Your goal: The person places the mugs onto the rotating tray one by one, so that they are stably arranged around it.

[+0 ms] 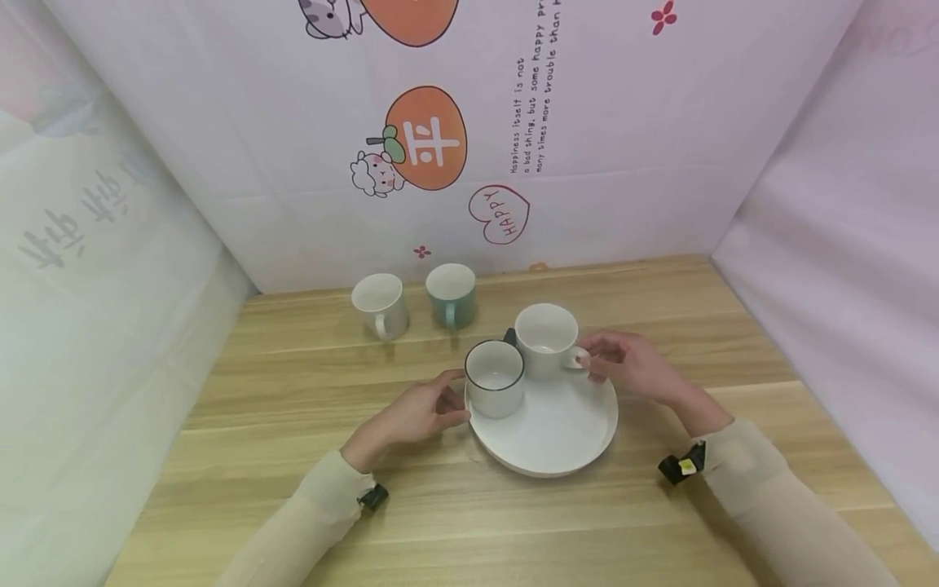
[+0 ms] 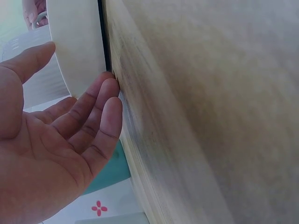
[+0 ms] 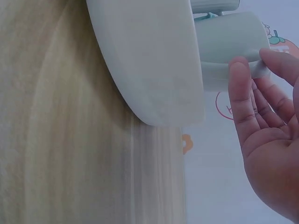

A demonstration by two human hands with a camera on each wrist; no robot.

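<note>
A white mug [image 1: 546, 341] stands on the far side of a round white tray [image 1: 557, 432] with a raised wall. My right hand [image 1: 629, 367] pinches that mug's handle; the right wrist view shows thumb and finger at the handle [image 3: 256, 67]. Left of it on the tray is a white mug with a black rim [image 1: 495, 391], its dark handle pointing away. At the tray's left edge is my left hand [image 1: 418, 410], fingers loosely bent. In the left wrist view, the thumb meets the tray's rim and the fingertips lie by its lower edge.
Behind the tray, a white mug [image 1: 381, 308] and a teal mug [image 1: 451, 297] stand on the wooden table [image 1: 308, 440], handles toward me. A printed white cloth [image 1: 601, 147] hangs along the table's back edge, with cloth at both sides.
</note>
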